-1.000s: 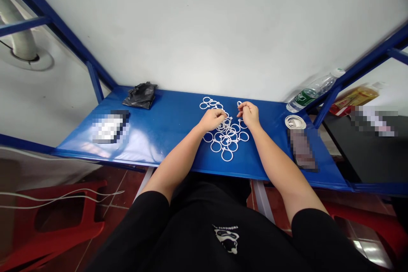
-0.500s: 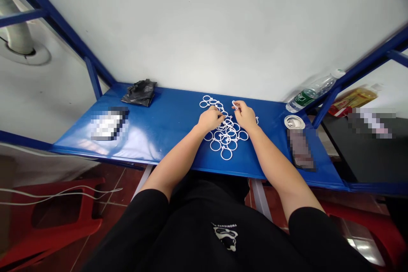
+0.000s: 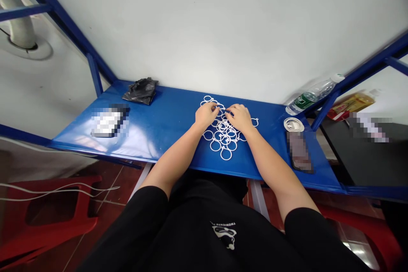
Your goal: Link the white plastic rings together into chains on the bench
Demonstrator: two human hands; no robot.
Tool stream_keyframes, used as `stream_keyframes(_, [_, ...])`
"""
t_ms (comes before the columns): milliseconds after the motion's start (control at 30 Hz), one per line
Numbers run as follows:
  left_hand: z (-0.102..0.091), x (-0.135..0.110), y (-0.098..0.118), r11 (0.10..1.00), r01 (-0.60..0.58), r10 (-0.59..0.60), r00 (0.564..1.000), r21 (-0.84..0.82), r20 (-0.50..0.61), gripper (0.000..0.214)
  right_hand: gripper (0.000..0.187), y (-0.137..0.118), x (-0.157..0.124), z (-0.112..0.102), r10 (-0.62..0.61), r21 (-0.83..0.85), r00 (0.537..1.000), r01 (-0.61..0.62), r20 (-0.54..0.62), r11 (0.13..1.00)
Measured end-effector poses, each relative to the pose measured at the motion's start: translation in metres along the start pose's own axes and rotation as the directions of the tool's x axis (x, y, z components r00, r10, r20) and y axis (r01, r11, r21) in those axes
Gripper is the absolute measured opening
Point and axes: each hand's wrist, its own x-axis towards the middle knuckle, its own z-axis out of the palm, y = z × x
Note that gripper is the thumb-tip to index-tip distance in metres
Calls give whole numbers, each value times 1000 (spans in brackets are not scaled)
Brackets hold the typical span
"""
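Note:
A loose pile of white curtain rings (image 3: 226, 154), each with a small eyelet, lies on the blue table (image 3: 165, 127), many of them overlapping. At the pile's far left side is my left hand (image 3: 205, 115), thumb and fingers pinched on a white ring that is mostly hidden. My right hand (image 3: 240, 117) faces it across a small gap, its fingers curled together on a white ring, of which only a bit shows. One ring (image 3: 255, 122) lies just right of my right hand. More rings lie beneath and between both hands.
A crumpled black plastic bag (image 3: 140, 91) and a blurred-out object (image 3: 109, 121) lie on the left. To the right are a clear water bottle (image 3: 314, 95), a coiled white cable (image 3: 293, 125) and a blurred phone-like object (image 3: 299, 151). A wall (image 3: 204, 42) rises behind.
My right hand has come left and lower, bringing its white ring close to my left hand. My left hand has shifted slightly left and away from me.

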Motion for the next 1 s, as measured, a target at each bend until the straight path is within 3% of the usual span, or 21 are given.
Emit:
stream_keyframes(233, [-1, 2, -5, 995, 44, -49, 997, 85, 58, 40, 22, 14, -3, 6, 28, 90, 997, -34, 71, 995])
stream_keyframes(400, [-1, 2, -4, 987, -20, -3, 990, 161, 143, 39, 20, 12, -2, 1, 84, 228, 994, -65, -76, 972])
stream_keyframes(567, [3, 1, -3, 950, -148, 99, 977, 273, 187, 29, 44, 16, -2, 0, 259, 458, 946, -146, -194, 877])
stream_keyframes(733, [2, 2, -7, 933, -161, 116, 981, 321, 154, 37, 41, 20, -3, -2, 360, 578, 911, -187, -200, 794])
stream_keyframes(1000, [-1, 2, -4, 951, -96, 78, 994, 293, 73, 31, 32, 20, 1, -7, 463, 611, 853, -238, -240, 755])
